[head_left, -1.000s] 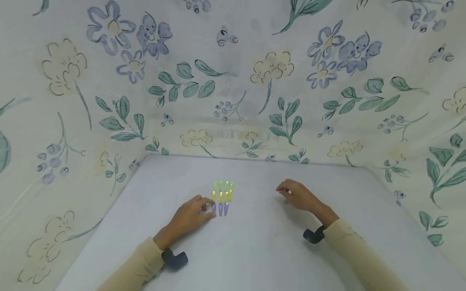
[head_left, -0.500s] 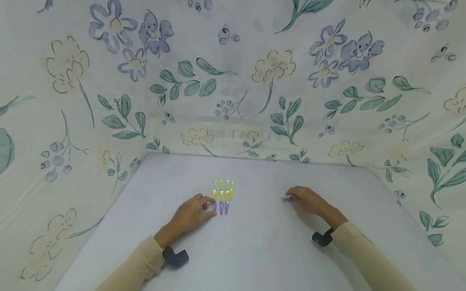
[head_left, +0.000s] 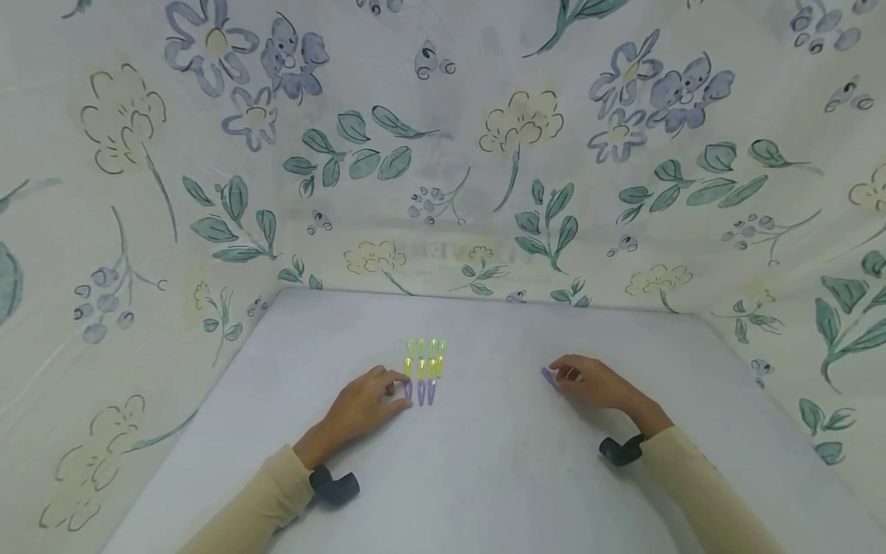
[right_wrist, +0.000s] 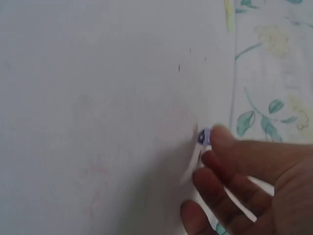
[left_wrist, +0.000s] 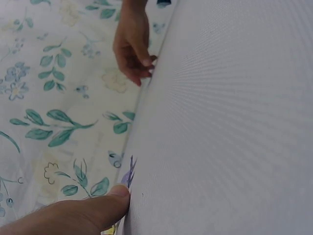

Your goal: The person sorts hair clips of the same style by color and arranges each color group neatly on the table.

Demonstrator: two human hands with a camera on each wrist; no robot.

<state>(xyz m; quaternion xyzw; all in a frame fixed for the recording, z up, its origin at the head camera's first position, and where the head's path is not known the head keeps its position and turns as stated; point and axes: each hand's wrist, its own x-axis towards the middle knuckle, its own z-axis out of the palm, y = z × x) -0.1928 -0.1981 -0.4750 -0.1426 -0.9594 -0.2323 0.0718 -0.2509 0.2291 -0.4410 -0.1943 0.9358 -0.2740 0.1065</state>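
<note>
Small teardrop-shaped hair clips lie in rows on the white table: green clips [head_left: 421, 348] at the back, yellow clips [head_left: 421, 369] in the middle, purple clips [head_left: 421, 392] in front. My left hand [head_left: 363, 402] has its thumb and index finger at the two ends of the leftmost purple hair clip [head_left: 408, 390], pinching it lengthwise on the table. Off to the right, my right hand [head_left: 588, 382] pinches another purple hair clip [head_left: 550, 377] between thumb and fingers. In the right wrist view that clip [right_wrist: 204, 136] shows at the thumb tip, partly covered.
The white table [head_left: 477, 462] ends at the back against a floral cloth [head_left: 457, 154], which also rises along both sides. A dark band [head_left: 334, 486] sits on the left wrist and another dark band [head_left: 621, 450] on the right.
My right hand has moved down and slightly right and now holds a purple hair clip that was on the table. The left hand has stayed at the rows.
</note>
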